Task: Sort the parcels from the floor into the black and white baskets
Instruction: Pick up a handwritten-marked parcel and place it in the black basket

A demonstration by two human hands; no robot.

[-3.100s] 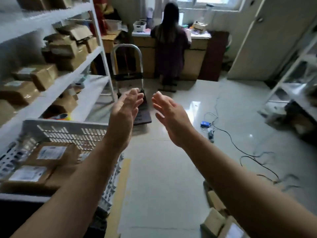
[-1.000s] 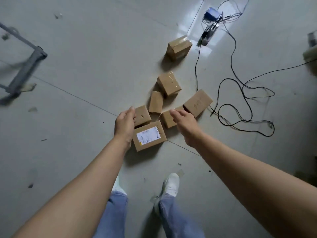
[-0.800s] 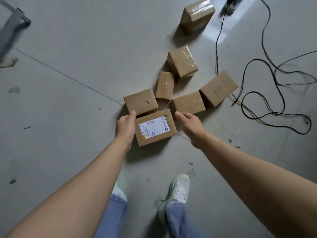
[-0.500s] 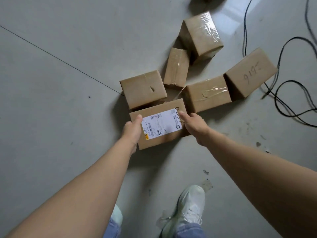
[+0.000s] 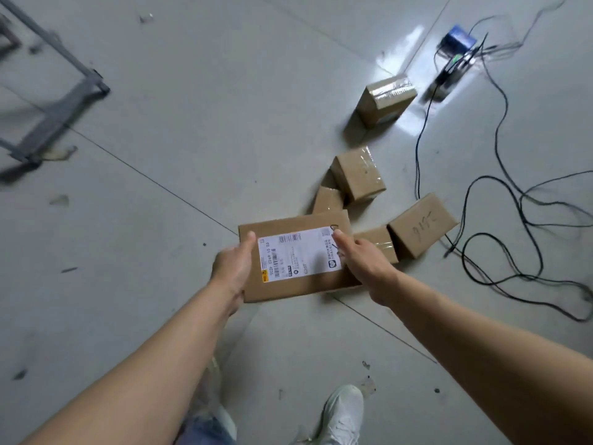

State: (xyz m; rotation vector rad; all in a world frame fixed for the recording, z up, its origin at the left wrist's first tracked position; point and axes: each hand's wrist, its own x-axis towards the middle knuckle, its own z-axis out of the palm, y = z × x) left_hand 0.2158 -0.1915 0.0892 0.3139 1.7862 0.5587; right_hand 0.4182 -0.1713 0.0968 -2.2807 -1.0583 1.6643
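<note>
I hold a flat brown parcel with a white shipping label between both hands, raised above the grey floor. My left hand grips its left edge and my right hand grips its right edge. Behind it on the floor lie several plain cardboard parcels: one with handwriting, a taped one partly hidden by my right hand, a small one, a cube-like one and a far one. No basket is in view.
Black cables loop over the floor at the right, leading to a blue device at the top right. A grey metal frame stands at the upper left. My white shoe is at the bottom.
Both hands closed on the labelled parcel and lifted it off the floor. It now covers the parcel that lay behind it. The view pulled back from the pile.
</note>
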